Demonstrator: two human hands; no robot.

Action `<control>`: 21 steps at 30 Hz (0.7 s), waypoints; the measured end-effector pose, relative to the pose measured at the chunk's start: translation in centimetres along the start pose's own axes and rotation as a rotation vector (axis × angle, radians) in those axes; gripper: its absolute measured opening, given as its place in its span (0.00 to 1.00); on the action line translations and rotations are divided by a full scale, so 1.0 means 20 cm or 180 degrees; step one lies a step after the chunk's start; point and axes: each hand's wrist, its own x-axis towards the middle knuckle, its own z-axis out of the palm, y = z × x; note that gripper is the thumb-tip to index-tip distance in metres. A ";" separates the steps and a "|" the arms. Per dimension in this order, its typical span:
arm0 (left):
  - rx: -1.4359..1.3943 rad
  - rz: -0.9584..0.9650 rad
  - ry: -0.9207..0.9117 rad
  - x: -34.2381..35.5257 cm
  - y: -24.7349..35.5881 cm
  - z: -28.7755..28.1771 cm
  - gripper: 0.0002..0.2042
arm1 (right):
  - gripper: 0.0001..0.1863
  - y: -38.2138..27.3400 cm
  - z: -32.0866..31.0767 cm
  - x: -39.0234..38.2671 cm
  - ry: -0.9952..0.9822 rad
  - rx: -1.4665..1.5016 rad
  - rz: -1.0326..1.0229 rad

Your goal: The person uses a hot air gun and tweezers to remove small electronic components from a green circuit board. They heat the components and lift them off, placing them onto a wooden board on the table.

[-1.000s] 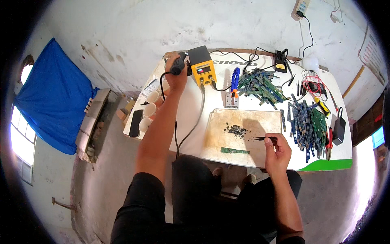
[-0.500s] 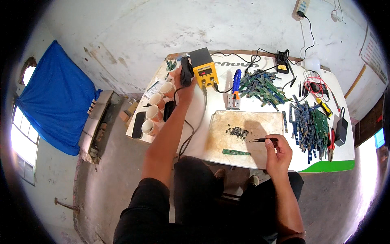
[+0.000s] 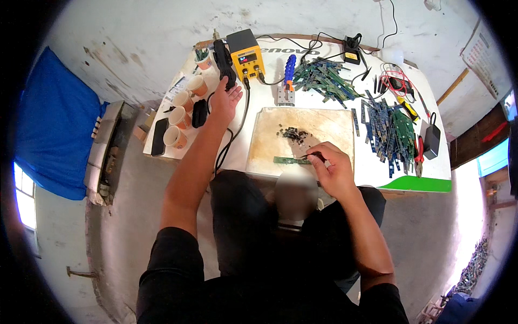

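Note:
My left hand (image 3: 226, 101) is open, fingers spread, at the lower end of a black hot-air gun handle (image 3: 224, 63). That handle rests upright beside a yellow and black rework station (image 3: 245, 54); whether my fingertips touch it is hard to tell. In my right hand (image 3: 333, 166) is a pair of dark tweezers (image 3: 314, 156), pinched between thumb and fingers. Their tips are at the right part of a narrow green circuit board (image 3: 285, 160), which lies on a stained, tan work mat (image 3: 264, 132). Small black chips (image 3: 294, 134) lie in a loose pile behind the board.
Several paper cups (image 3: 175, 137) line the table's left side, near a phone (image 3: 159, 136). Heaps of circuit strips (image 3: 324, 78) lie at the back and right (image 3: 391, 132). A blue flexible hose (image 3: 290, 68), red-handled pliers (image 3: 418, 151) and cables (image 3: 225, 148) are also there.
My right hand has brought the tweezers from beside the chips to the green board. My left hand's fingers have spread at the hot-air gun handle. The whole view has shifted.

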 end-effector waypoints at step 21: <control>-0.0176 -0.0531 0.0091 -0.17 -0.06 0.04 0.19 | 0.10 0.04 0.10 -0.08 0.0005 -0.1030 -0.0950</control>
